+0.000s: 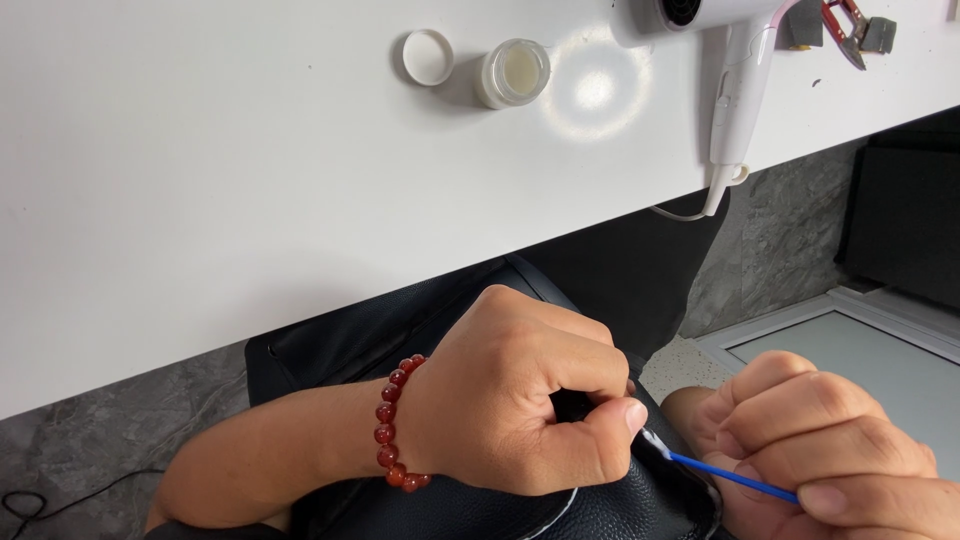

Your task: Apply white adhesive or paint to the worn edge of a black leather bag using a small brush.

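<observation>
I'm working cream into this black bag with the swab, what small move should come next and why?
Probably draw the blue swab in the right hand slowly along the seam. Its white tip sits at the black leather bag edge, which the left hand pinches steady.

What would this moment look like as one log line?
left hand: gripping black leather bag | right hand: holding blue swab, tip at bag | white table: open jar, lid, hairdryer

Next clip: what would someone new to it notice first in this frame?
First the two hands low in the frame: the left hand, with a red bead bracelet at the wrist, grips a black leather bag, while the right hand holds a blue-stemmed cotton swab with its tip against the bag. Above, on the white table, stand an open jar of pale cream, its lid beside it, and a white hair dryer.
</observation>
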